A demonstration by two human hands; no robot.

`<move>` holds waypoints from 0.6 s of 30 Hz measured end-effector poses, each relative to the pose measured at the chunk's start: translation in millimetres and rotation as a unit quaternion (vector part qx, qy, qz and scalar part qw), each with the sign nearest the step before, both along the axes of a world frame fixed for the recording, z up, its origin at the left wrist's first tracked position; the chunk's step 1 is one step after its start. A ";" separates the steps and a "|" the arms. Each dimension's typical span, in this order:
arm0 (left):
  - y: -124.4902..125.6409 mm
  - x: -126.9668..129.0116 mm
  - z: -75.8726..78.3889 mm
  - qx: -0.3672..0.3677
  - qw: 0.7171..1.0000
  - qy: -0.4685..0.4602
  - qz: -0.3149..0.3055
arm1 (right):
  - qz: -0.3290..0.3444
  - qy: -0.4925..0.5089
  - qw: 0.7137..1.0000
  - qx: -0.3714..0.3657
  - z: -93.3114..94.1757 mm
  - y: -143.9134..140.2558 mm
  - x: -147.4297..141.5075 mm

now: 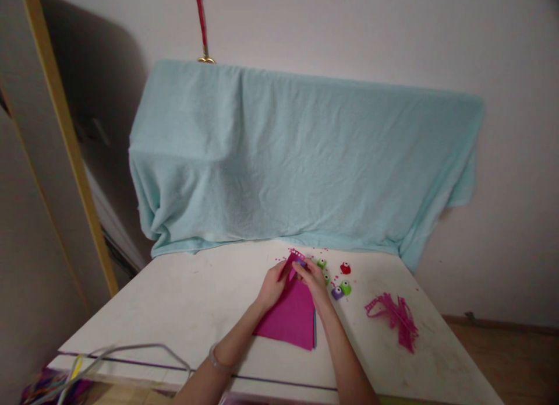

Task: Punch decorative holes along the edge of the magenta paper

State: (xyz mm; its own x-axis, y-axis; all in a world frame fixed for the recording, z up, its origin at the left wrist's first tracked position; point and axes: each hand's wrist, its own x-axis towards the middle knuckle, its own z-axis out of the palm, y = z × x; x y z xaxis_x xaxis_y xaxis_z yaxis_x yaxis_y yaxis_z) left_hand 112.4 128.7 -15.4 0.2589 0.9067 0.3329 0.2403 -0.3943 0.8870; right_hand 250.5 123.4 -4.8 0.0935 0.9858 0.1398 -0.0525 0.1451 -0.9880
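Observation:
A magenta sheet of paper or foam (292, 319) lies on the white table (183, 300), on top of a blue sheet whose edge shows at the right. My left hand (274, 285) pinches the sheet's far edge. My right hand (311, 277) meets it there, fingers closed on the same edge and on a small purple thing, partly hidden. Small craft punches sit just to the right: green (345, 287), purple (336, 292) and red (345, 268).
A pile of pink cut strips (395, 315) lies at the table's right. A light blue towel (297, 160) covers something bulky at the back by the wall. Tiny pink bits dot the table. A grey cable (131, 352) loops over the front left edge.

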 end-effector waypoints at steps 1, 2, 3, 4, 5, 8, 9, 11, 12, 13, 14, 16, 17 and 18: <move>0.1 -0.1 -0.1 0.001 1.000 0.001 -0.002 | 0.000 0.001 1.000 0.000 -0.4 0.3 0.1; 0.1 -0.3 -0.2 0.002 1.000 0.001 -0.003 | 0.000 0.002 1.000 -0.001 -1.0 0.6 0.3; 0.1 -0.5 -0.2 0.004 1.000 0.002 -0.004 | 0.000 0.003 1.000 -0.001 -1.6 0.8 0.6; 0.1 -0.7 -0.2 0.006 1.000 0.004 -0.003 | 0.000 0.005 1.000 -0.001 -2.3 1.0 0.8; 0.1 -0.8 -0.2 0.007 1.000 0.007 -0.001 | 0.001 0.007 1.000 -0.001 -3.0 1.1 1.1; 0.1 -0.9 -0.6 0.010 1.000 0.011 0.006 | 0.000 0.011 1.000 -0.005 -4.1 1.0 1.5; 0.1 -0.8 -0.7 0.011 1.000 0.010 0.007 | -0.001 0.011 1.000 -0.007 -4.1 0.9 1.5; 0.2 -0.8 -1.1 0.013 1.000 0.004 0.006 | -0.004 0.010 1.000 -0.010 -3.6 0.6 1.4; 0.3 -0.8 -1.2 0.013 1.000 0.001 0.004 | -0.003 0.010 1.000 -0.009 -3.2 0.4 1.3; 0.3 -0.8 -1.3 0.013 1.000 -0.001 0.001 | -0.002 0.008 1.000 -0.008 -2.8 0.2 1.2; 0.3 -0.9 -1.3 0.013 1.000 -0.002 -0.002 | -0.001 0.006 1.000 -0.006 -2.5 0.1 1.2; 0.5 -1.0 -1.4 0.014 1.000 -0.005 -0.004 | 0.000 0.001 1.000 -0.004 -2.2 0.1 1.2; 0.6 -0.9 -1.5 0.015 1.000 -0.006 -0.004 | -0.001 0.000 1.000 -0.005 -2.4 0.3 1.2; 0.8 -0.8 -1.6 0.015 1.000 -0.007 -0.003 | -0.001 -0.001 1.000 -0.006 -2.6 0.5 1.2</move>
